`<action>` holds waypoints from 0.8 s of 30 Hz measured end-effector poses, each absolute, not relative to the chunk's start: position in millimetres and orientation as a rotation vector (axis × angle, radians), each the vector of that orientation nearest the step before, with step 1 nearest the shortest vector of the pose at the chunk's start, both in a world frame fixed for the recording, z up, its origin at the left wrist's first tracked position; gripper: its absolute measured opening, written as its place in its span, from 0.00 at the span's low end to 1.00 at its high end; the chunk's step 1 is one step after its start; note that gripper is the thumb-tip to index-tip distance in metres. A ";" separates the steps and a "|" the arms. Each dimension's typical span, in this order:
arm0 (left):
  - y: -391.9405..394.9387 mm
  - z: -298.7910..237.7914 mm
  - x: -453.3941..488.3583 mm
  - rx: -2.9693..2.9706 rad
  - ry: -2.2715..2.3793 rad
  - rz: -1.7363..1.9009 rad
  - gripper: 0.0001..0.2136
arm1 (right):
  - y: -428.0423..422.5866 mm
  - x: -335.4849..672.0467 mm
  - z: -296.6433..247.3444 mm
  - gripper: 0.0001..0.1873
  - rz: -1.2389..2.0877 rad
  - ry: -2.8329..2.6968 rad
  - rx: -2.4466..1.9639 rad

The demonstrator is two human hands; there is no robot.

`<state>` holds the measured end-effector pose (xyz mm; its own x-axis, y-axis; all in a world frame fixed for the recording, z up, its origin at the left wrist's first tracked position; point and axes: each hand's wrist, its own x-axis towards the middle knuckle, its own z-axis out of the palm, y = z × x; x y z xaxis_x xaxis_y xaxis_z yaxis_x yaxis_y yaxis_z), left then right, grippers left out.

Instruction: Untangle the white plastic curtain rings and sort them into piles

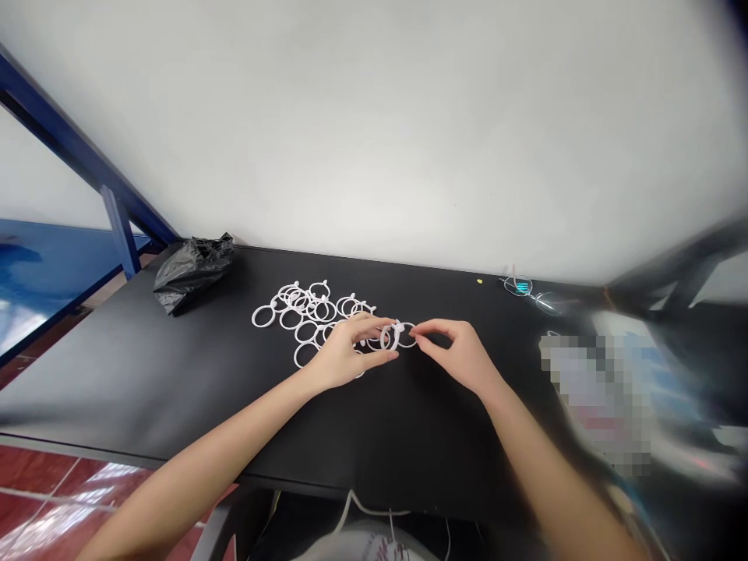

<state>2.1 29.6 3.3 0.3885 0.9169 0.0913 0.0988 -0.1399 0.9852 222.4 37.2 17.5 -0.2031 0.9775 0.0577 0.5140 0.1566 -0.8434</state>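
My left hand (pixel 342 354) is closed on a white curtain ring (pixel 384 340), held upright between thumb and fingers. My right hand (pixel 459 351) pinches the right edge of a second ring (pixel 404 336) with thumb and fingertip. The two rings meet or overlap between my hands, near a small tab at the top; whether they are joined I cannot tell. A loose pile of similar white rings (pixel 262 316) with small tabs lies on the black table (pixel 234 389), beyond and left of my left hand, which hides part of it.
A crumpled black plastic bag (pixel 194 273) lies at the back left. Eyeglasses (pixel 518 287) and a small yellow bit (pixel 479 281) lie at the back right. A clear plastic package (pixel 672 405), partly blurred, is on the right. A blue metal frame (pixel 75 140) stands left, against a white wall (pixel 374 140).
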 end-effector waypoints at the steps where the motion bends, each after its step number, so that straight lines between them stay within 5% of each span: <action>1: 29.2 3.7 2.4 1.549 0.929 0.923 0.20 | 35.3 219.4 20.3 0.08 1.030 -1.721 -1.353; 4: 28.4 4.0 3.8 1.527 0.882 0.906 0.19 | 28.2 208.8 23.2 0.12 1.241 -1.567 -1.106; 7: 27.5 5.4 5.3 1.470 0.820 0.862 0.19 | 22.9 200.8 17.9 0.06 1.191 -1.539 -1.006; 18: 27.6 9.1 3.6 1.246 0.787 0.636 0.14 | 18.4 191.9 7.5 0.06 1.210 -1.292 -1.098; 24: 30.7 19.5 -7.1 1.613 0.899 0.617 0.18 | 24.9 195.4 2.2 0.14 1.087 -1.397 -1.156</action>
